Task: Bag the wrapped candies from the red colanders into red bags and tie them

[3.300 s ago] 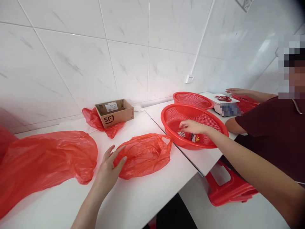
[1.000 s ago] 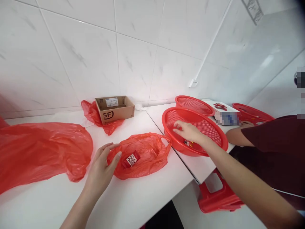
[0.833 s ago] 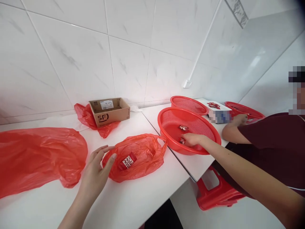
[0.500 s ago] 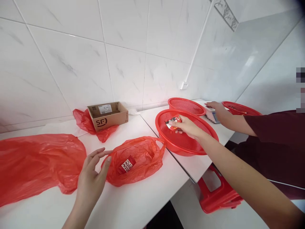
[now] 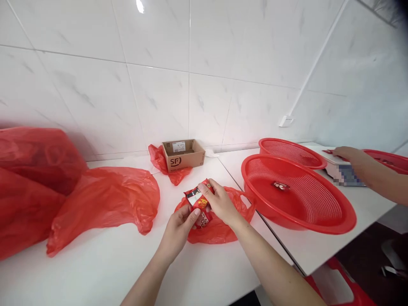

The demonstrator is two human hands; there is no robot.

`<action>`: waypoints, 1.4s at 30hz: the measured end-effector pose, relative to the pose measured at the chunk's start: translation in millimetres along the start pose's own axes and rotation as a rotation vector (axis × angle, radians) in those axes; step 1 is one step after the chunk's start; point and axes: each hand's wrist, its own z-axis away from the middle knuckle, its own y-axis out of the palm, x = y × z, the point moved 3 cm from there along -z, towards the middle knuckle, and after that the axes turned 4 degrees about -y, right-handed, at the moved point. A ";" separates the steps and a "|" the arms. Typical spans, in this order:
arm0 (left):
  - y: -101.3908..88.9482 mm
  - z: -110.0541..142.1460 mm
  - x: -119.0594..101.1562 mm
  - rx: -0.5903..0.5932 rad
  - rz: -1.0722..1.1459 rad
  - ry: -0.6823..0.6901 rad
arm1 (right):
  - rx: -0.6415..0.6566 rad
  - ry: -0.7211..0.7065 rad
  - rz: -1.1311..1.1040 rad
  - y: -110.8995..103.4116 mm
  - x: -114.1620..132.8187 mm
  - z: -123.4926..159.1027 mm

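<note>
My right hand (image 5: 222,205) grips a red snack packet (image 5: 195,196) with a black-and-white panel. Closed at the packet's lower edge is my left hand (image 5: 177,231), its thumb against it. Both hands are above an open red plastic bag (image 5: 219,231) on the white table. Just below the fingers shows a second red packet (image 5: 204,219) with white-and-black lettering, partly hidden; I cannot tell whether it touches my left hand. To the right stands a large red basket (image 5: 299,212) with a small packet (image 5: 280,185) on its bottom.
A cardboard box (image 5: 186,160) sits on a crumpled red bag near the wall. Large red bags (image 5: 105,195) spread across the left. Behind the large basket is another red basket (image 5: 291,153). A co-worker's hand (image 5: 346,153) holds a red packet at a scale (image 5: 346,174) on the right.
My right hand has moved from the large basket to above the red bag with the packet. My left hand has come off the bag's rim and closed on the packet. The view has turned right.
</note>
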 end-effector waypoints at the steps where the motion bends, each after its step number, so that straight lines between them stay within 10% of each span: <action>1: -3.2 -1.3 0.2 -0.038 -0.001 0.006 | 0.014 0.021 -0.036 1.4 -3.9 -2.5; 6: -17.4 -7.8 5.8 -0.182 -0.005 0.000 | 0.082 0.072 -0.160 -0.3 -26.5 -6.4; 17: -7.3 -4.5 5.9 -0.041 -0.112 -0.084 | 0.042 -0.025 -0.341 -20.8 -31.4 -1.3; 25: -32.8 -6.9 8.9 -0.433 -0.660 0.110 | -0.268 -0.075 -0.405 -50.6 -36.7 -8.1; 32: -32.1 -11.5 22.6 -0.152 -0.738 -0.109 | 0.174 0.148 0.068 -19.3 -45.5 3.8; 42: -27.3 -8.4 16.9 -0.171 -0.666 -0.054 | -0.191 0.046 0.169 -24.5 -67.4 -7.6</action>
